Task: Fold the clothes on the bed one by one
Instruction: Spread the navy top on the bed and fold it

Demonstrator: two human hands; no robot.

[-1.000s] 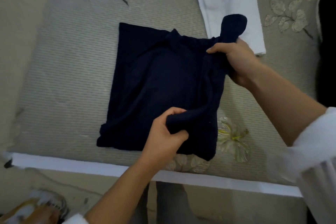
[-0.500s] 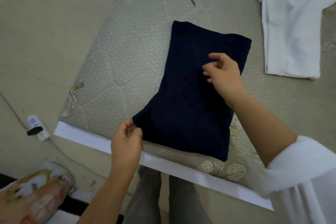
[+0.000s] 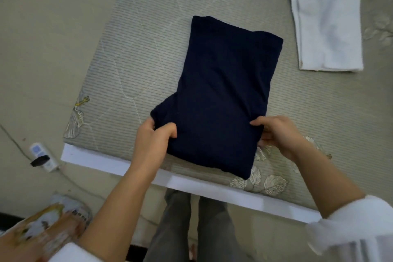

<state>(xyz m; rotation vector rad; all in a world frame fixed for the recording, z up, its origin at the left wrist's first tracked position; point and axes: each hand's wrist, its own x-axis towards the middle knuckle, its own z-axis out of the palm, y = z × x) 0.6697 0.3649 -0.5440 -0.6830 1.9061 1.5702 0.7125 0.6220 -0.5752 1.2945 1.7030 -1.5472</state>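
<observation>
Clothes: you have two on the bed (image 3: 136, 59), one navy garment (image 3: 223, 95) and one white garment (image 3: 325, 17).
Navy garment: it lies as a tall, narrow folded packet on the near part of the bed, straight in front of you. Its near end is close to the white rail (image 3: 102, 162), and a lump of cloth bulges out at its near left corner.
White garment: it is spread flat at the far right, well apart from the navy one and partly cut off by the edge of view.
Hands: two, both on the near end of the navy garment, one at each side.
Left hand (image 3: 153, 140): you grip the bulging near left corner, thumb on top and fingers curled under the cloth.
Right hand (image 3: 278, 136): you pinch the near right edge, thumb on top and fingers along the edge below it.
Floor: one power strip (image 3: 42, 157) with its cable lies to the left of the bed. One blurred patterned thing sits at the near left, too unclear to name.
Legs: two grey trouser legs (image 3: 180, 229) show below the rail.
Half a second ago: your right hand lay on top of the packet toward its far right; it is now down at the near right edge. Your left hand was already at the near left corner, with a smaller pinch.
One second ago: the navy garment was wider, with one side lifted between your hands; it is now folded over and flat.
</observation>
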